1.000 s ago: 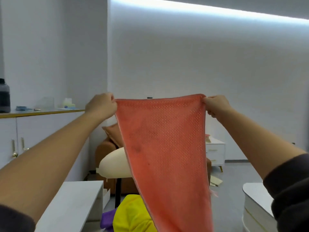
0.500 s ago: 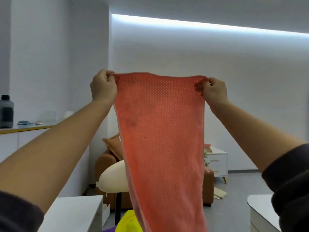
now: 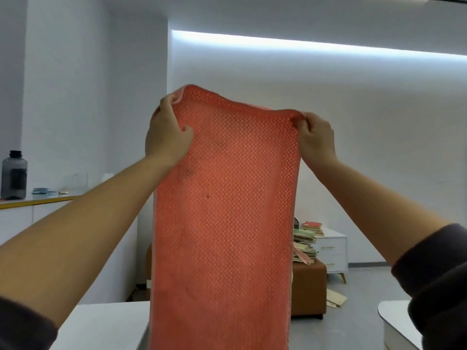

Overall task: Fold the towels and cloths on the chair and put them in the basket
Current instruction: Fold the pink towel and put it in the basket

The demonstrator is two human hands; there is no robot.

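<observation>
Towel [image 3: 225,210]: orange, hanging full length at centre frame, where I hold it up.
Left hand [image 3: 165,133]: my fingers [image 3: 167,101] curl round its upper left corner.
Right hand [image 3: 316,137]: pinching the upper right corner.
Bottle [image 3: 14,175]: dark, on the worktop [image 3: 50,197], far left.

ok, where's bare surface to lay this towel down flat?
White table left of the towel: bare top in view. Rounded white table, lower right: bare sliver. Crowded: books piled on the brown seat; bottle on the counter.
</observation>
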